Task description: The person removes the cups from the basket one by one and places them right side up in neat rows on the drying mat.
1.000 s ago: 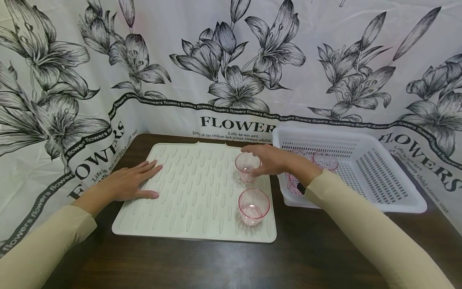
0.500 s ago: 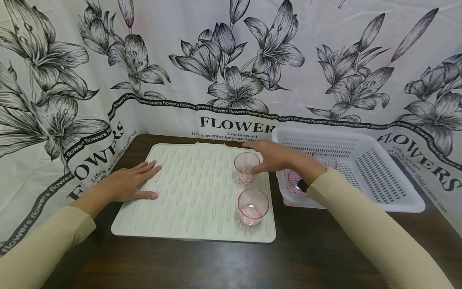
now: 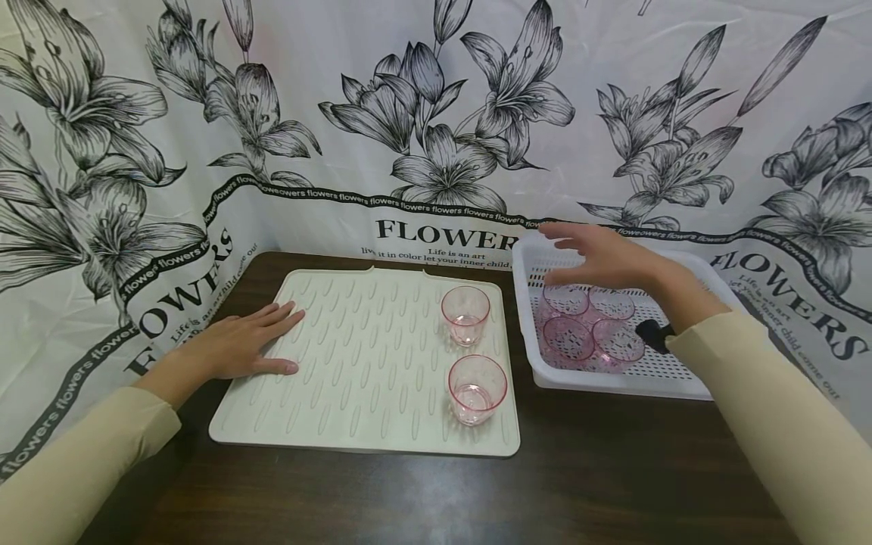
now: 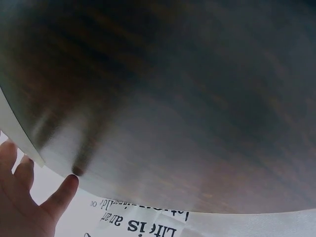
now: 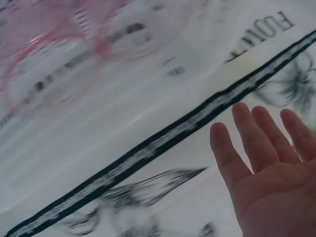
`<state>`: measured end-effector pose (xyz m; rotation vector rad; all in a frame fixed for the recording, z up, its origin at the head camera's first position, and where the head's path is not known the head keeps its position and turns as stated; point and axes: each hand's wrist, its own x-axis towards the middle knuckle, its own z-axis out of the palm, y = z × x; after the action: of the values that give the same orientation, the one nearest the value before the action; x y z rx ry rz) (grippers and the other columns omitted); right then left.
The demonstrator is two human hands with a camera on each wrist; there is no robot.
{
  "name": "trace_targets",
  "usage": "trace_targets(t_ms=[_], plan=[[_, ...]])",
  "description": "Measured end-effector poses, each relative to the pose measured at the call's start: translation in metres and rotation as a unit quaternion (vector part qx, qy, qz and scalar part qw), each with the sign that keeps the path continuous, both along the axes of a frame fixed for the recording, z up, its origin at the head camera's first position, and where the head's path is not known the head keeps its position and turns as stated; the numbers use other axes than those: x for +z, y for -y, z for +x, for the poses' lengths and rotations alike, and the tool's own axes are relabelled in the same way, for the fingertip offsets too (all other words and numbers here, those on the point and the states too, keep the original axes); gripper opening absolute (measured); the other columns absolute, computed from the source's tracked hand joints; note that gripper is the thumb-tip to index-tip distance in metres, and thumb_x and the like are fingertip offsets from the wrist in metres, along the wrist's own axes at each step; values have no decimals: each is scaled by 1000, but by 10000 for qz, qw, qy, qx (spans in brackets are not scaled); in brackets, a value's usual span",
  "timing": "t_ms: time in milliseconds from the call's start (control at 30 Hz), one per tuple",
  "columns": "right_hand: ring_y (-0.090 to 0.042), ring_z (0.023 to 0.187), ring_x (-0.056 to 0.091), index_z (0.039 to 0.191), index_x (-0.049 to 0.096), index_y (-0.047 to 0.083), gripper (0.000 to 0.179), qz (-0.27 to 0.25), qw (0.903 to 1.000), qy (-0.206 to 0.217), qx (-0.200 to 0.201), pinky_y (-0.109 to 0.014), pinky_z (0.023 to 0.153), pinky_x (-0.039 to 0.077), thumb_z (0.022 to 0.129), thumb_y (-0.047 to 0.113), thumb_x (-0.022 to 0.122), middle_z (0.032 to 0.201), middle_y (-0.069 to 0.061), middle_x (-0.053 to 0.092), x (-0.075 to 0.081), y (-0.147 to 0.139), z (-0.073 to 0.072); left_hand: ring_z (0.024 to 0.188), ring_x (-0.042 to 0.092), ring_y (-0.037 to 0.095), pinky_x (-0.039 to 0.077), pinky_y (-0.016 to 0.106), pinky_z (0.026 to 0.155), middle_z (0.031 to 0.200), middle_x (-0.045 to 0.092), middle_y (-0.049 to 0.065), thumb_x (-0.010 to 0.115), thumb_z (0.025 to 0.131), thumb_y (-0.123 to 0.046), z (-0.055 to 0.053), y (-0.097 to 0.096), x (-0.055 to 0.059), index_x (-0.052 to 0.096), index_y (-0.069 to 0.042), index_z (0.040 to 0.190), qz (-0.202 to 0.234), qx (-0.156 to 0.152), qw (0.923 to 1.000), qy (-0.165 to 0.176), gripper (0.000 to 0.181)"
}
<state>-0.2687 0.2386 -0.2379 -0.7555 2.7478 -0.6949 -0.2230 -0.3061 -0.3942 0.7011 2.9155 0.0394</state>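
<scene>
My left hand lies flat with spread fingers on the left edge of a cream ribbed drying mat. Two clear pink-rimmed glasses stand upright along the mat's right side, a rear glass and a front glass. Above the back of a white plastic basket hovers my right hand, fingers apart and holding nothing. Several pink-tinted glasses sit grouped in the basket's left part, just below that hand. In the right wrist view the right hand shows its straight fingers beside blurred pink rims.
The dark wooden table carries the mat and, to its right, the basket. A white cloth with black flower drawings and lettering hangs behind and at the left. A black strap sits at the right wrist.
My right hand has left the rear glass on the mat and moved right and up over the basket, uncovering the glasses inside. The left hand has stayed in place.
</scene>
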Motion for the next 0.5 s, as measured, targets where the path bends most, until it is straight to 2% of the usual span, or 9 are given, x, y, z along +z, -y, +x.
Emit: trace_targets(t_ms=[267, 500], plan=[[-48, 137, 39, 152, 35, 0, 81, 362, 9987, 56, -354, -66, 105, 33, 88, 28, 77, 153, -26, 37, -12, -48, 6, 144, 27, 45, 35, 69, 100, 161, 27, 20, 53, 84, -77, -1, 0, -1, 30, -12, 157, -6, -17, 10000, 13, 100], [-50, 134, 41, 150, 35, -4, 90, 610, 9976, 196, -256, -66, 103, 35, 83, 33, 82, 151, -29, 39, -18, -73, 22, 144, 27, 46, 35, 68, 100, 160, 27, 21, 54, 84, -77, -1, 1, -2, 30, -11, 157, -2, -11, 10000, -7, 101]])
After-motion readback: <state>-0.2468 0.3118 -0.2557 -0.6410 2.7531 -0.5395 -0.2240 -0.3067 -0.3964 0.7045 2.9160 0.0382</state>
